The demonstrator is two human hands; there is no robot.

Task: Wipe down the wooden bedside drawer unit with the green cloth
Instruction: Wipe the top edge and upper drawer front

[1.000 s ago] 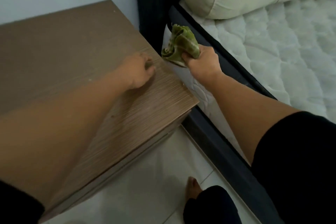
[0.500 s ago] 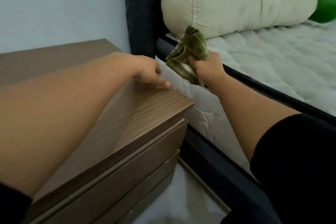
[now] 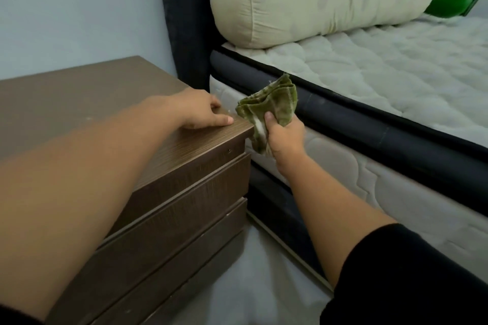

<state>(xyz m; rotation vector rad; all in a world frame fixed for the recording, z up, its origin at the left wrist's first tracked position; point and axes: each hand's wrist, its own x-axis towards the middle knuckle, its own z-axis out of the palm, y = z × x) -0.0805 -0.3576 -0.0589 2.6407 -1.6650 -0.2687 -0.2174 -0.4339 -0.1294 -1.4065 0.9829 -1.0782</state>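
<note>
Beside drawer unit (image 3: 158, 166) corner, R hand (image 3: 284, 137) gripping green cloth (image 3: 269, 105), now lower; L hand (image 3: 200, 109) flat, seemingly unmoved.

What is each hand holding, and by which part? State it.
The right hand grips the bunched green cloth by its lower part. The left hand holds nothing; it rests on the drawer unit.

Pale wall (image 3: 79, 8), mattress (image 3: 396, 74) (quilted)

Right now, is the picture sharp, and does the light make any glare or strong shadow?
Head view: soft, dim, even light, no glare; the near left forearm is blurred; the green cloth and the drawer unit are fairly sharp; the wide lens bends the edges.
</note>
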